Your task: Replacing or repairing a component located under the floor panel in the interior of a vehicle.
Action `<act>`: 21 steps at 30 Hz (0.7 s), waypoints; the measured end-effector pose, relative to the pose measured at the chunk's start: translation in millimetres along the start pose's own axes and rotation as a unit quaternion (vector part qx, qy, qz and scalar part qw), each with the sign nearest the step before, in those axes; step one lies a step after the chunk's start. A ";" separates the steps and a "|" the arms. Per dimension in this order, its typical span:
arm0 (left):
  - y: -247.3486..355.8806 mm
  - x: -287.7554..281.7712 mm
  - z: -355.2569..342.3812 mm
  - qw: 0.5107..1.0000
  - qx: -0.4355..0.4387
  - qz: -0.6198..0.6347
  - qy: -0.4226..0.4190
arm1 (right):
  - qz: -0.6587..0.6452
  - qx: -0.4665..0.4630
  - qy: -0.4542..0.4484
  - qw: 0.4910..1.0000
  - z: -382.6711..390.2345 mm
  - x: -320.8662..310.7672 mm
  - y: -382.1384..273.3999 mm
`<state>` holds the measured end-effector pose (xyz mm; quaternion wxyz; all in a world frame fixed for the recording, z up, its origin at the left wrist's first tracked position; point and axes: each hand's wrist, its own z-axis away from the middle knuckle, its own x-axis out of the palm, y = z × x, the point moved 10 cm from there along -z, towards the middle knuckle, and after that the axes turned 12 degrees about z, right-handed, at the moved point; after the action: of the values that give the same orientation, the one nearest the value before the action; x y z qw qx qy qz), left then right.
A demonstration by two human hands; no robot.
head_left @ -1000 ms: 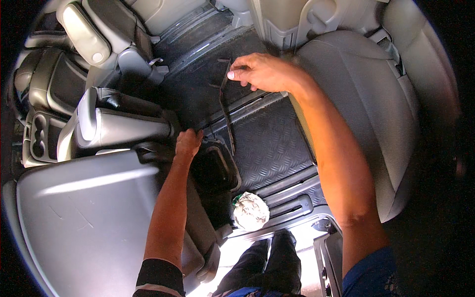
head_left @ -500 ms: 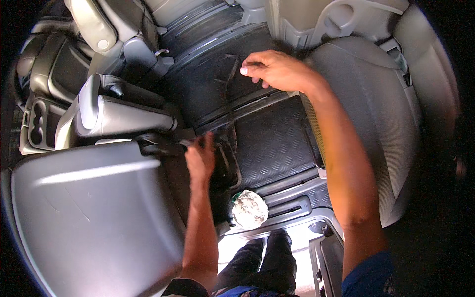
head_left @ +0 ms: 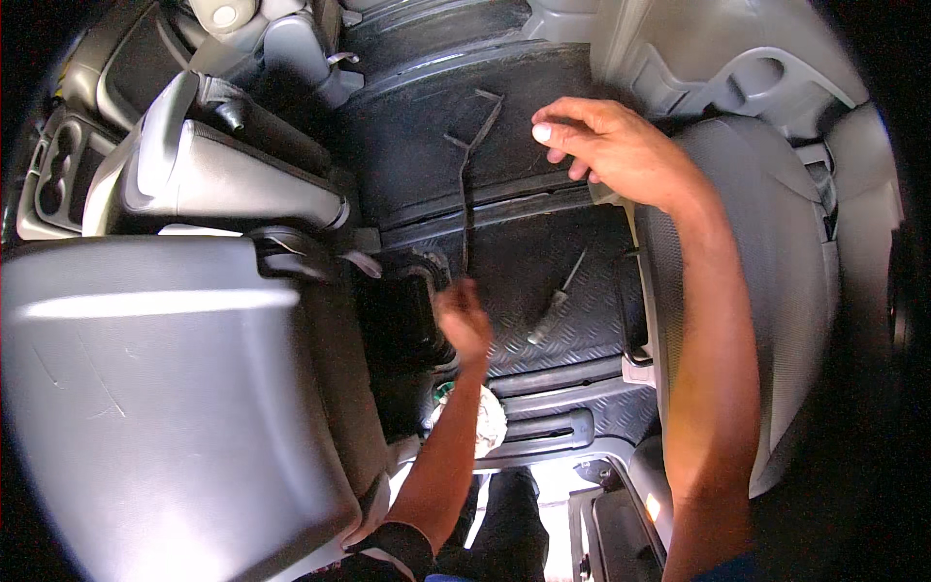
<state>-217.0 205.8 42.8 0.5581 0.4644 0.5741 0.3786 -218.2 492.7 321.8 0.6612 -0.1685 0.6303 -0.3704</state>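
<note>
My left hand [head_left: 464, 315] is smeared by motion beside the dark rectangular opening [head_left: 398, 310] in the vehicle floor. Its fingertips meet or overlap the lower end of a long thin bent metal rod [head_left: 464, 184]; whether they grip it I cannot tell. The rod stretches away across the black floor, with angled bends at its far end. Above the floor near the right seat hovers my right hand [head_left: 611, 150], its fingers loosely bent and apart, with nothing visible in them. Between the hands, a screwdriver [head_left: 553, 315] with a pale handle shows over the ribbed black mat [head_left: 524, 262].
A large grey seatback [head_left: 165, 378] fills the left. Beyond it stands a folded seat section [head_left: 242, 175]. On the right is a grey cloth seat [head_left: 786, 252]. A crumpled whitish bundle [head_left: 493, 427] lies by the door sill, partly behind my left forearm.
My left hand has moved right, from beside the seat to the rod's lower end. The screwdriver now shows over the mat, where none was visible before. The view has shifted slightly.
</note>
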 end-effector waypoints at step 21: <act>-74.2 -52.3 -107.3 0.959 -0.097 -0.246 0.098 | -0.043 0.016 -0.002 0.999 -9.2 8.5 -4.0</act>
<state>-334.5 143.8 -3.0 0.6172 0.2128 0.6831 0.3274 -228.7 486.3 317.1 0.6481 -0.1859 0.6153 -0.4084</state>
